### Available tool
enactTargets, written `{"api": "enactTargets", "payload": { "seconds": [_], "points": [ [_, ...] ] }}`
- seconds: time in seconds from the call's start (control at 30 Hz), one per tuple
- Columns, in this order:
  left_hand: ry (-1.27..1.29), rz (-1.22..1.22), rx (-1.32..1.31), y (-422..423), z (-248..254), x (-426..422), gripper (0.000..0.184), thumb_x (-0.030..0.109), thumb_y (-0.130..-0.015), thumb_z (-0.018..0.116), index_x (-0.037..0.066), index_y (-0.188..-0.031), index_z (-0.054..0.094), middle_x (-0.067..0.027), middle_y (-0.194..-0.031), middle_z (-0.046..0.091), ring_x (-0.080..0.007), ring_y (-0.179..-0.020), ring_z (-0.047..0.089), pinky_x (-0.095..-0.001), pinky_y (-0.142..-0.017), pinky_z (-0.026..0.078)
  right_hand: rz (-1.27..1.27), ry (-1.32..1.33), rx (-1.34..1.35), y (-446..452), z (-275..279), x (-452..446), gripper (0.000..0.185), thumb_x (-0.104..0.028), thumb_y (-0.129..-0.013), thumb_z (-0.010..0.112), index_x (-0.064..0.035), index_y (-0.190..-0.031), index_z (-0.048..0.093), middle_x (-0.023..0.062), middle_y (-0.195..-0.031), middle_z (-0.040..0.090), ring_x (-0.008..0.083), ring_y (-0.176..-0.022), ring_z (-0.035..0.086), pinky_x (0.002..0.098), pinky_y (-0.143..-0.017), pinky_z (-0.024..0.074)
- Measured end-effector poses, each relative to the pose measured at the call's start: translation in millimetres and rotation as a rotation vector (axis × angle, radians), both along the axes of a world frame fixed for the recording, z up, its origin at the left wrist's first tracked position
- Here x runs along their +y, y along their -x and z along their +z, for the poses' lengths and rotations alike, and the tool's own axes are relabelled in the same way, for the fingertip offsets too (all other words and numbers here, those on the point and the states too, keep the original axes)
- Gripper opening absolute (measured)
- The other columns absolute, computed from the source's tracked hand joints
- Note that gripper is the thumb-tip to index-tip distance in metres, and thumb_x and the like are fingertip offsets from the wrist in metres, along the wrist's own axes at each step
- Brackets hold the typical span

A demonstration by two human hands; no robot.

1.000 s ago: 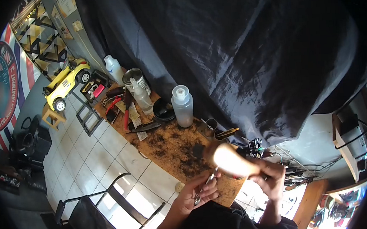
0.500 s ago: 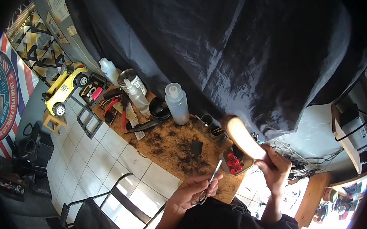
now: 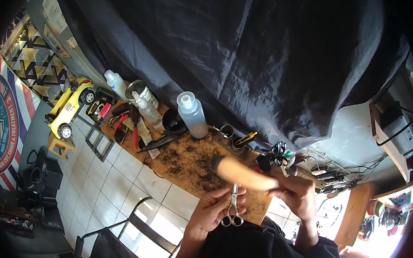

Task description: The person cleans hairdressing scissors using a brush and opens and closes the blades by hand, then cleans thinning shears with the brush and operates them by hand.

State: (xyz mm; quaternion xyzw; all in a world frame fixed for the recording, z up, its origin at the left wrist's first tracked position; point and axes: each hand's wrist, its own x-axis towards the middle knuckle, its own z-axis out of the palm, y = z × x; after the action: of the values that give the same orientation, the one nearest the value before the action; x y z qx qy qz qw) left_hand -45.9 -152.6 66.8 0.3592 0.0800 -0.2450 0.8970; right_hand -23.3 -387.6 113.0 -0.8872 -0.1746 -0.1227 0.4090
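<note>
**Scissors (image 3: 234, 206) and a wooden-handled brush (image 3: 243, 174) held over a hair-strewn table (image 3: 258, 211)**

The left hand (image 3: 215, 210) has its fingers partly curled, with the scissors held against them beside the thumb; the finger rings hang below the fingers and the blades point upward to the brush's outline, where their tips are hidden. The right hand (image 3: 296, 195) is closed around the brush handle's end, the dark bristles directed leftward; the handle is slightly blurred, and whether it touches the blades cannot be told. The table's front edge slants down to the left hand, bordered by tiled floor (image 3: 134, 178) and a black chair (image 3: 117, 250). A translucent bottle (image 3: 194, 118) and a cup (image 3: 226, 131) stand along the back, near the dark drape (image 3: 260, 73). The most open surface, strewn with hair clippings (image 3: 182, 161), lies left of the bristles.
</note>
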Motion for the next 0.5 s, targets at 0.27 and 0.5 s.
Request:
{"api": "enactTargets", "payload": {
  "seconds": [0.27, 0.5],
  "points": [
    [0.079, 0.063, 0.065, -5, -17, 0, 0.037, 0.021, -0.097, 0.051, 0.001, -0.128, 0.051, -0.005, -0.108, 0.061, -0.0078, -0.088, 0.059, -0.0207, -0.07, 0.05, 0.404, -0.087, 0.116, 8, -8, -4, 0.044, -0.029, -0.07, 0.078, -0.0109, -0.109, 0.069, 0.0019, -0.069, 0.067, 0.0151, -0.059, 0.065, 0.0286, -0.052, 0.0508],
    [0.069, -0.144, -0.049, 0, -14, 12, 0.037, 0.019, -0.096, 0.052, -0.002, -0.126, 0.053, -0.0038, -0.098, 0.063, -0.008, -0.085, 0.06, -0.0185, -0.069, 0.047, 0.255, 0.026, 0.01, 8, -5, 5, 0.045, -0.032, -0.07, 0.077, -0.0135, -0.111, 0.069, 0.001, -0.069, 0.066, 0.0127, -0.055, 0.063, 0.0279, -0.048, 0.0485]
  ]
}}
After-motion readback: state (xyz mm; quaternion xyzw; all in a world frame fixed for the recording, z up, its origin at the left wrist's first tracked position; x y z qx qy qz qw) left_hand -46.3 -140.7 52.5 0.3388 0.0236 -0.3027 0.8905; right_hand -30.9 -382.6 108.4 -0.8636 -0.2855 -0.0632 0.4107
